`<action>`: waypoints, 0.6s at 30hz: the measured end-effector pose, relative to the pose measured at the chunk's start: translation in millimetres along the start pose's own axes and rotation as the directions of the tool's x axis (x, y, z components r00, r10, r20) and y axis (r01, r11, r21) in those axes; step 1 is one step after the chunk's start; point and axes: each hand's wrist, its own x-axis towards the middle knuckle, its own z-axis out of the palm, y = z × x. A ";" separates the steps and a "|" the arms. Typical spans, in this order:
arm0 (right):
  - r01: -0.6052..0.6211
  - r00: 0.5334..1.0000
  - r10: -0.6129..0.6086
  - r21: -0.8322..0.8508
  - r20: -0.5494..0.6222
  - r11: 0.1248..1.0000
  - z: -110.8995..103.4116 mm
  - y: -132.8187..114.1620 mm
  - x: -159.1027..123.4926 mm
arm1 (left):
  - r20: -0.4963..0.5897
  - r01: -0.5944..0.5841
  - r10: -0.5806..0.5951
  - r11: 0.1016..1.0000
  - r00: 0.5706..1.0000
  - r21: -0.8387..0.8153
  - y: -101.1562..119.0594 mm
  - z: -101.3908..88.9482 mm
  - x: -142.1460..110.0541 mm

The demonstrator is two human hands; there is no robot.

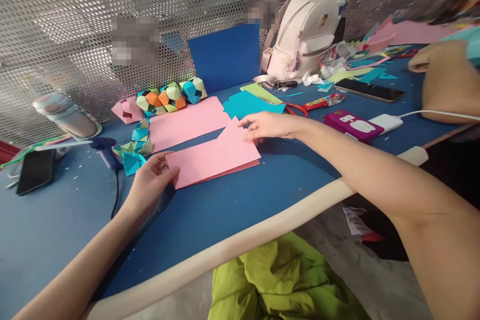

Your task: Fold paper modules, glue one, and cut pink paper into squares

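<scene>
A folded pink paper sheet (213, 156) lies on the blue table (225, 210). My left hand (150, 185) pinches its near left corner, thumb on top. My right hand (268, 126) rests on the sheet's far right corner, fingers stretched flat and pressing the fold down. A second, flat pink sheet (187, 121) lies just behind it.
Folded paper cubes (170, 96) and teal paper pieces (135, 152) sit at the back left. Teal paper (249, 105), red scissors (300, 108), a purple case (352, 126), a phone (369, 91), a backpack (305, 35). A glue gun (105, 152) and phone (34, 171) left. Another person's arm (446, 80) right.
</scene>
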 end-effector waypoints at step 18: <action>0.056 0.984 0.018 -0.401 0.179 0.914 9.7 -15.7 -13.4 | 0.012 -0.058 0.056 0.975 0.998 0.217 10.2 0.9 -8.7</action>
